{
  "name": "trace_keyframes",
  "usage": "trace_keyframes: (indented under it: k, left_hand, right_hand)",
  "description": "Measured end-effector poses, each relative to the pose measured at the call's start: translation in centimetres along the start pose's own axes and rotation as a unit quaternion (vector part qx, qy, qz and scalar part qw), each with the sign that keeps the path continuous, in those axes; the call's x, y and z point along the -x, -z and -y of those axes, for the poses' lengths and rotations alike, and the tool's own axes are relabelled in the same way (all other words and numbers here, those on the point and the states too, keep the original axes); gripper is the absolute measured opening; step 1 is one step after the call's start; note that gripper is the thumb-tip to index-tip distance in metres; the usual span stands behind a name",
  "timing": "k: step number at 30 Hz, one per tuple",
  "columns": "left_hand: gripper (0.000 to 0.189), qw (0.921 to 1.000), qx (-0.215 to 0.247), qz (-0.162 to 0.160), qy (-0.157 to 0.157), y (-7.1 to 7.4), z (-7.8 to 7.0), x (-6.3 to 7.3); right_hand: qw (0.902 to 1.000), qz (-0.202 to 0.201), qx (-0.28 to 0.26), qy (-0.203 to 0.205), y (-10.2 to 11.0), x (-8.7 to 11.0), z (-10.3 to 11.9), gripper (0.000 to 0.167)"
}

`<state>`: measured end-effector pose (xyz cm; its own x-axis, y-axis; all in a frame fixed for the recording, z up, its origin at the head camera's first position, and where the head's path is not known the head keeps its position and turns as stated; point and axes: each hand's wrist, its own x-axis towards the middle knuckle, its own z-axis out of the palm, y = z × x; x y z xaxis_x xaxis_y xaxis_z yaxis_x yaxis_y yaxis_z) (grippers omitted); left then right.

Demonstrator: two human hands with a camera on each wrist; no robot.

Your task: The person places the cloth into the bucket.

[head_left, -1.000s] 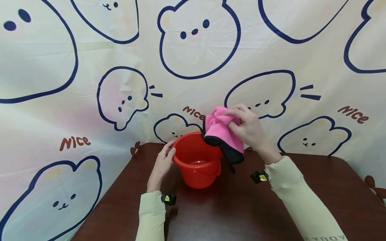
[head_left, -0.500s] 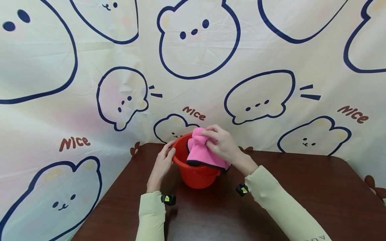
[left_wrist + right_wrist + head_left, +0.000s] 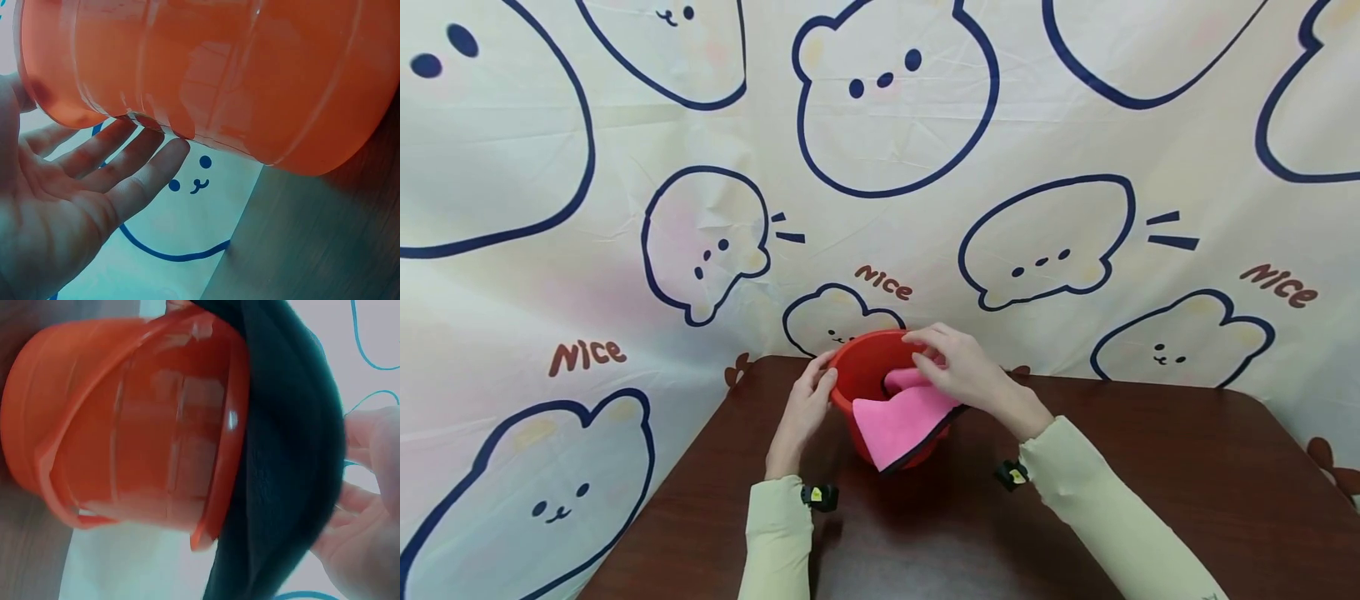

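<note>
A red bucket stands upright on the table, with its handle hanging down the side. My left hand holds its left rim, the fingers spread along the outer wall and the thumb at the rim. A soft pink cloth with black edging and a dark underside lies over the bucket's mouth, one corner drooping down the front. Right above it, my right hand has its fingers loosely bent at the right rim. Its palm is beside the dark side of the cloth in the right wrist view.
The dark brown wooden table runs out to both sides and toward me. Close behind it hangs a pale curtain printed with blue-outlined bears. A small black camera sits on each wrist.
The right hand has brought the pink cloth left and down onto the bucket. Its pinch has come loose, and the cloth's top has flopped over the front rim. The left hand stays put.
</note>
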<state>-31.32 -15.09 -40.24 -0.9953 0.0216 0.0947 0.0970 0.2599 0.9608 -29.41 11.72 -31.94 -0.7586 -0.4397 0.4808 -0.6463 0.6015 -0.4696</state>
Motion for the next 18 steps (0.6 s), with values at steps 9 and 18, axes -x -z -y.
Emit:
trace_keyframes:
  k: [9, 18]
  left_hand:
    - [0.046, 0.9987, -0.032, -0.006, -0.039, 0.4, -0.5, 0.3]
    - [0.048, 0.9811, -0.182, 0.018, -0.062, 2.8, -2.7, 0.7]
  right_hand:
    - [0.9994, -0.024, 0.022, -0.006, 2.7, 2.2, -3.1, 0.027]
    - [0.9971, 0.004, 0.06, -0.047, 6.5, 6.1, -8.0, 0.027]
